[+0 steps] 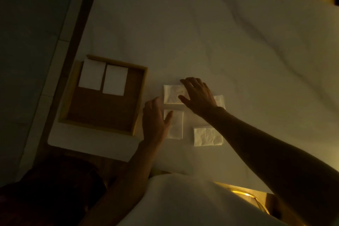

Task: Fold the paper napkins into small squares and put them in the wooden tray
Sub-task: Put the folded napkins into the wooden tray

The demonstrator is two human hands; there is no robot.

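Note:
A wooden tray [141, 86] lies at the left on the white cloth, with two folded napkins [91, 75] [115, 80] side by side in its far half. Several folded napkins lie to its right: one far [171, 94], one near [177, 124], one near right [207, 136], and one [220, 101] mostly hidden by my right wrist. My right hand [198, 95] hovers over the far napkin with fingers spread. My left hand [155, 119] lies with straight fingers at the left edge of the near napkin. The light is dim.
The white cloth [220, 33] stretches far and right, with wrinkles. A dark strip [86, 14] runs along the cloth's left edge, beside the floor. A lit yellow object [244, 196] shows at the bottom, below my right forearm.

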